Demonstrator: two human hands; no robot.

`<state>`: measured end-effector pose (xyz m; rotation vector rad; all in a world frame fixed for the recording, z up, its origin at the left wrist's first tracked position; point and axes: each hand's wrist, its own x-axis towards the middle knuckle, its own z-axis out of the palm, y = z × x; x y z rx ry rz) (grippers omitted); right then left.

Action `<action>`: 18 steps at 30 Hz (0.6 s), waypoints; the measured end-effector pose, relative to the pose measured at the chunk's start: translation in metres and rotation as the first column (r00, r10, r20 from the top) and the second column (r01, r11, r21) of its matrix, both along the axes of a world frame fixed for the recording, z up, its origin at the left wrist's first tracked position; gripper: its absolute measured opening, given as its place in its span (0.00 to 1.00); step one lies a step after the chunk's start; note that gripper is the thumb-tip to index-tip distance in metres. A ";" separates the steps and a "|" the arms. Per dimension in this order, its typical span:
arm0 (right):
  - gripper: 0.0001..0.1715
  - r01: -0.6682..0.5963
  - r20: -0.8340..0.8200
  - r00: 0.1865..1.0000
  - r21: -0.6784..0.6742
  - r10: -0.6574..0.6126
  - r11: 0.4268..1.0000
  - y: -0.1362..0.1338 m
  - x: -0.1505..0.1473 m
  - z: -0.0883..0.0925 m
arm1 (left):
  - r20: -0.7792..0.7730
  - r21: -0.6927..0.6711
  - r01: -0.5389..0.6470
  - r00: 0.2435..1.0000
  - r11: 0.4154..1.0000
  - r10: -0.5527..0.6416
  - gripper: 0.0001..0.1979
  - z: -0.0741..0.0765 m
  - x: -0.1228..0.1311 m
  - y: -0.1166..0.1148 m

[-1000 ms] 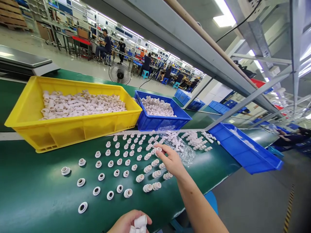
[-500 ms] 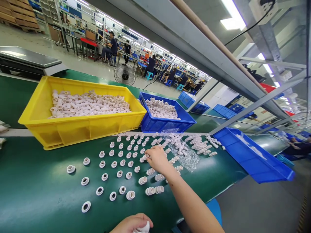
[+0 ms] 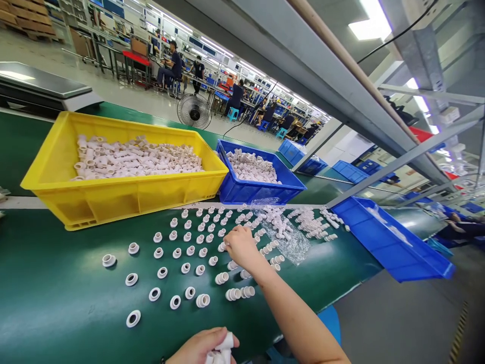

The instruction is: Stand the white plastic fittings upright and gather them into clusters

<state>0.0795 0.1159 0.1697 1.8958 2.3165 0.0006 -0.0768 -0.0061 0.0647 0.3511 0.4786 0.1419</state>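
Note:
My right hand (image 3: 242, 248) reaches over the green work surface with its fingertips pinched around a white plastic pipe fitting (image 3: 222, 247); the fingers partly hide that fitting. Low in the view, my left hand (image 3: 200, 348) is curled around several white pipe fittings (image 3: 224, 345). Rows of white flanged fittings (image 3: 177, 253) stand upright on the surface, left of my right hand. Close below it and to its right, more white fittings (image 3: 233, 293) lie in short joined-looking lines.
Behind the rows stand a yellow bin (image 3: 125, 202) and a blue bin (image 3: 261, 193), both filled with white fittings. Clear plastic film (image 3: 299, 251) and piled fittings (image 3: 308, 222) lie to the right. A tilted blue bin (image 3: 394, 253) sits at the right edge. A metal beam slants overhead.
My left hand has risen slightly into view, showing more of the fittings in it. My right hand stays at nearly the same spot among the rows. The view has shifted a little.

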 end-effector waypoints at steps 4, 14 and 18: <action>0.12 -0.037 -0.180 0.982 0.091 0.053 0.995 -0.031 -0.007 0.016 | 0.097 -0.139 0.018 0.995 0.990 -0.005 0.31 0.011 0.000 0.002; 0.12 -0.402 -0.468 0.856 -0.334 0.221 0.853 -0.102 -0.019 0.045 | 0.140 0.084 -0.080 0.988 0.993 0.068 0.30 0.022 -0.007 0.000; 0.11 -0.446 -0.512 0.828 -0.352 0.229 0.823 -0.101 -0.014 0.048 | 0.180 0.049 -0.080 0.981 0.996 0.070 0.27 0.022 -0.006 0.001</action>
